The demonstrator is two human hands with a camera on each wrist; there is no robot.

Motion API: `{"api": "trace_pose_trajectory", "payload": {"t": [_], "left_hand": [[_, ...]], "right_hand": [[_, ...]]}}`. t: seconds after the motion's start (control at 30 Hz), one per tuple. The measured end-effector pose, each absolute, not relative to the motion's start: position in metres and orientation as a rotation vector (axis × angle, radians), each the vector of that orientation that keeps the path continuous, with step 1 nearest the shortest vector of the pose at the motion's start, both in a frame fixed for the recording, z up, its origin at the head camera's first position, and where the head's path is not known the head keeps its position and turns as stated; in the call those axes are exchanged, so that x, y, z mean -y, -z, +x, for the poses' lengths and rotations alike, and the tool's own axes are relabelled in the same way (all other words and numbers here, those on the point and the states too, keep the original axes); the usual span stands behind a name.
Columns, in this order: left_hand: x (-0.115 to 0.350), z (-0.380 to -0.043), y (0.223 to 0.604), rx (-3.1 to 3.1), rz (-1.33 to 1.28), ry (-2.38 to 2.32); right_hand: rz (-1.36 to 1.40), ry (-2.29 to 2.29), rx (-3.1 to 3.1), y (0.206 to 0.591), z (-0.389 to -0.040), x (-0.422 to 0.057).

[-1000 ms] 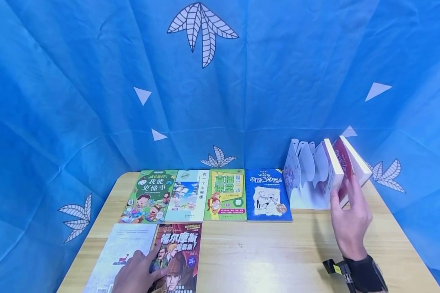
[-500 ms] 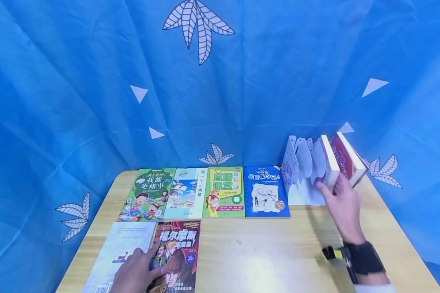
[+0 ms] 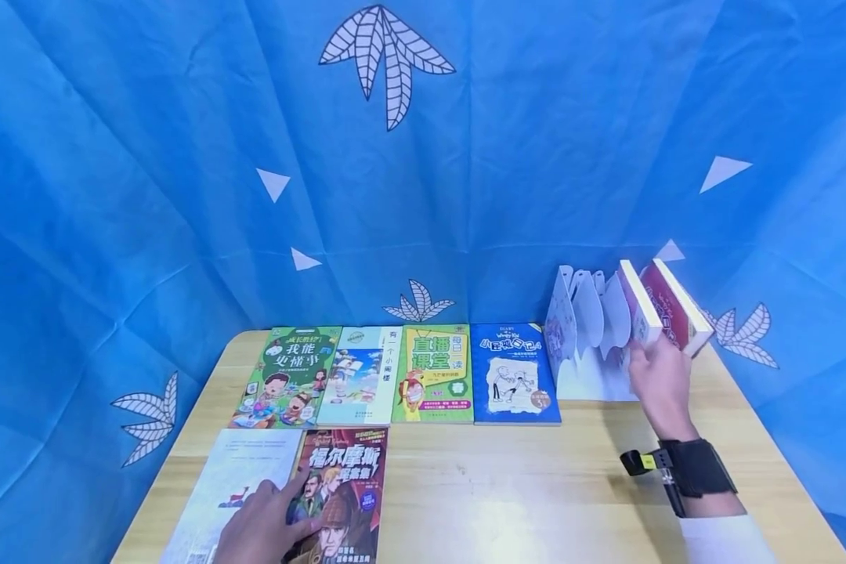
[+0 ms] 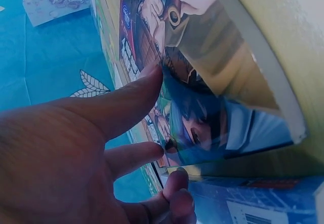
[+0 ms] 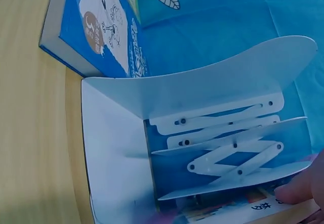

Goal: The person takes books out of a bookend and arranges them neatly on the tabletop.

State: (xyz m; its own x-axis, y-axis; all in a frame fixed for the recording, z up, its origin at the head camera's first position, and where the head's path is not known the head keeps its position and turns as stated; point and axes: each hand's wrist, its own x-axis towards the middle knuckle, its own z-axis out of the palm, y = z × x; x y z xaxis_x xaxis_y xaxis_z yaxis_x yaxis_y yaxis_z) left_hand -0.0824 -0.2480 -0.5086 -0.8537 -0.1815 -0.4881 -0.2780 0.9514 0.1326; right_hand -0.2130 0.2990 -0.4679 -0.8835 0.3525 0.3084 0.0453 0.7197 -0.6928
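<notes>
In the head view my right hand (image 3: 665, 384) pinches a thick pale-edged book (image 3: 641, 307) standing in the right end of a white expandable bookend rack (image 3: 587, 376). Its thumb presses that book's cover in the right wrist view; the other fingers are hidden behind the book. A red-covered book (image 3: 668, 304) leans rightward just beyond. On the left, my left hand (image 3: 264, 521) lies with fingers spread over the edges of a dark book (image 3: 345, 486) showing a man in a cap and a white book (image 3: 243, 462). Thumb and index finger touch the dark cover.
Along the table's back edge lie a green book (image 3: 285, 376), a white-and-blue book (image 3: 358, 376), a yellow-green book (image 3: 432, 374) and a blue book (image 3: 515, 374). A blue cloth backdrop (image 3: 465, 196) hangs closely behind. The wooden table (image 3: 507, 486) extends in front.
My right hand has shifted left from between the two standing books and now pinches the left one, which sits slightly higher. The left hand stays on the dark book.
</notes>
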Motion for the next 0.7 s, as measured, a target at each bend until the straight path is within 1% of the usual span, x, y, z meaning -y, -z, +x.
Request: {"api": "trace_pose_trajectory", "payload": {"t": [0.2, 0.4, 0.7], "left_hand": [[0.242, -0.084, 0.504, -2.689, -0.278, -0.311], [0.233, -0.084, 0.499, -2.733, -0.163, -0.446], [0.225, -0.082, 0.493, -2.620, 0.038, -0.627]], "right_hand": [[-0.362, -1.009, 2.535, 0.465, -0.193, -0.301], [-0.335, -0.965, 2.475, 0.462, -0.172, -0.300], [-0.316, -0.900, 2.411, 0.439, -0.130, -0.301]]}}
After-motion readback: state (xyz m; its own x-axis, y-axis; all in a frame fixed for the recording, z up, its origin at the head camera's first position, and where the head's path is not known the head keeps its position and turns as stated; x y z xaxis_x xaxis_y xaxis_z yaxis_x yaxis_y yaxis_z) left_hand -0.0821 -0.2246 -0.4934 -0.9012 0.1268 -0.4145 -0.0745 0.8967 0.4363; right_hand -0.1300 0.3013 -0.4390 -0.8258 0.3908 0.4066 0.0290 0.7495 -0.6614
